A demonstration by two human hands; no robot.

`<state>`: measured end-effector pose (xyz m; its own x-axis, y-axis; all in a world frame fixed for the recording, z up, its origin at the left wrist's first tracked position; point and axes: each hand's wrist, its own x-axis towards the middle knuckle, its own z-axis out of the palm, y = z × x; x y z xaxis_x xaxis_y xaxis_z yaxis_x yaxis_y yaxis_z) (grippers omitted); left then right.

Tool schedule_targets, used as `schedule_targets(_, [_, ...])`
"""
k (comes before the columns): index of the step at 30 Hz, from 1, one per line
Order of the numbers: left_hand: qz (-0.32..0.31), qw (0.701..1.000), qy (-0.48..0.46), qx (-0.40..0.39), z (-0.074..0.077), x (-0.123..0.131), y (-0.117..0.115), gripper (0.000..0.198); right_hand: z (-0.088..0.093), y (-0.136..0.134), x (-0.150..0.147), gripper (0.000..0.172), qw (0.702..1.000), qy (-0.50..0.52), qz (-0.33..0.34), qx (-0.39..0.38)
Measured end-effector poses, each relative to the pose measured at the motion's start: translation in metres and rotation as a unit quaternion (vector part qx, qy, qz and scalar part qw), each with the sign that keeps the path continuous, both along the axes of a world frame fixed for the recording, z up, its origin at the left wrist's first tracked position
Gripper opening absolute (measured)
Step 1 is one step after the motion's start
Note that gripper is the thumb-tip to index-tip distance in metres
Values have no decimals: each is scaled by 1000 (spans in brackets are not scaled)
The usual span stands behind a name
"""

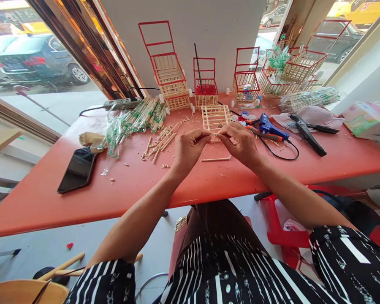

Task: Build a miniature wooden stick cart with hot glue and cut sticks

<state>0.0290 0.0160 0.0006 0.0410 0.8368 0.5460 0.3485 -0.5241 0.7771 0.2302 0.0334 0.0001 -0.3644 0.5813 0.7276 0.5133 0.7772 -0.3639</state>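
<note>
My left hand (191, 148) and my right hand (240, 142) meet above the table, fingertips pinched together on a short pale wooden stick (214, 134). Most of the stick is hidden by my fingers. Just beyond them lies a flat wooden stick frame (215, 116) with parallel slats, its near edge partly covered by my hands. One loose stick (215, 159) rests on the table below my hands. To the left is a small heap of cut sticks (160, 145).
Stick-built carts with red edging, including a tall one (168, 71), stand at the back. Wrapped chopsticks (142, 116) and a phone (77, 169) lie left. A blue glue gun (269, 126) with its cord and black-handled cutters (308, 135) lie right on the orange table (139, 185).
</note>
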Motion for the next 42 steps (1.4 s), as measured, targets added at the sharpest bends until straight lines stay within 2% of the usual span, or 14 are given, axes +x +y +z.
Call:
schedule_targets(8, [-9,1000,-9,7,1,-1,0,12,-2,1,0,41,1000,3,12,19])
schedule_targets(18, [-8,1000,7,-3,0,-2,1,12,-2,0,0,42,1000,2,7,7])
schedule_targets(23, [3,1000,-1,-4,0,-2,3,14,-1,2,2,41,1000,-2,-5,-14])
schedule_targets(29, [7,1000,-1,-21,2,-3,3,14,-2,2,4,48,999,-26,-18,-39])
schedule_targets(42, [1,999,8,-36,-1,-2,3,18,-9,3,3,46,999,-32,-15,-19])
